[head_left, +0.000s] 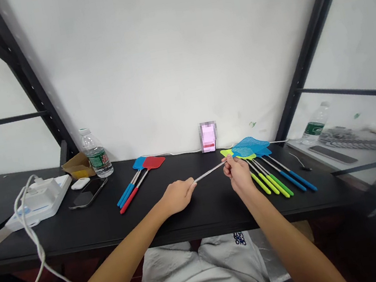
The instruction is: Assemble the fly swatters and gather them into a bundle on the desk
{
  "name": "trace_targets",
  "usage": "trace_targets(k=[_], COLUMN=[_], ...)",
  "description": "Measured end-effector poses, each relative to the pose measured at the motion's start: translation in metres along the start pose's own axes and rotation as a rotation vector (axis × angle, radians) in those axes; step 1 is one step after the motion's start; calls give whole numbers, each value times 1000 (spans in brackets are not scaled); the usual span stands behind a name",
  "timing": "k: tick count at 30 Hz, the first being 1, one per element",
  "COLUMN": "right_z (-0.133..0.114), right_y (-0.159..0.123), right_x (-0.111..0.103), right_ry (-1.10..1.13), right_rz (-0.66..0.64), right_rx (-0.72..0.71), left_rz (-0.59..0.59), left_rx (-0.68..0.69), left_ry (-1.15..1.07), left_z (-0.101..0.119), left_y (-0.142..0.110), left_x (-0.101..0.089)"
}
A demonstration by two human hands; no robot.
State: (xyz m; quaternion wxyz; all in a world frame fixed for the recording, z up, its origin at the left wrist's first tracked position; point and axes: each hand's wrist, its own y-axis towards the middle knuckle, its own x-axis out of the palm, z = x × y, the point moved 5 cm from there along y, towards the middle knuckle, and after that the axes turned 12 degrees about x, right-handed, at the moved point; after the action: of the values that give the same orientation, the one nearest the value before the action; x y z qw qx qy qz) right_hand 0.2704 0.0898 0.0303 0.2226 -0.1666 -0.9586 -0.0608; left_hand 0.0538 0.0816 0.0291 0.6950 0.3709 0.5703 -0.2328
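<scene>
A fly swatter's thin metal rod (211, 171) stretches between my hands above the black table. My left hand (178, 195) is closed around one end, and its handle is hidden in the fist. Near the other end, my right hand (238, 173) pinches the rod; the blue mesh head (242, 150) just beyond seems to belong to it, though overlapping heads make this hard to tell. Fanned out beside my right hand lie several swatters with yellow-green handles (269, 182), green and blue handles (297, 181). To the left lie a red swatter (153, 162) and blue swatters (127, 195).
A lit phone (208, 137) leans upright by the wall. At left are a water bottle (97, 156), cardboard box (79, 166), white case (80, 183), dark phone (89, 193) and power strip (43, 206) with cables. Black metal posts (306, 49) flank the table (197, 219).
</scene>
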Motion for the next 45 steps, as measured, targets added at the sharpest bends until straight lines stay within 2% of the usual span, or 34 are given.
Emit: trace_targets(k=[15,25,33,36,39,43,45], right_z=[-2,-6,-2,-6,-15,-27,-32], right_y=[3,6,8,8,10,17,25], right_x=[-3,-6,-8,-10,-17,-45,-60], right_ry=[54,34,27,66,127,168,163], right_rz=[-17,-18,-76,-24,119,378,381], right_rx=[-2,-20,170,151,54,-12,-1], left_rz=[-14,-12,21,61,84,89,92], left_rx=[-17,-30,-100,-104,-109,-147,-168], left_ry=[35,58,136,124,90,78,96], left_z=[-9,-7,-14,-14,-13,-12,-12], left_y=[-23,-25,-30,-35,-41,-45,-45], left_x=[-6,-7,-4,-4,-5,-6,-7])
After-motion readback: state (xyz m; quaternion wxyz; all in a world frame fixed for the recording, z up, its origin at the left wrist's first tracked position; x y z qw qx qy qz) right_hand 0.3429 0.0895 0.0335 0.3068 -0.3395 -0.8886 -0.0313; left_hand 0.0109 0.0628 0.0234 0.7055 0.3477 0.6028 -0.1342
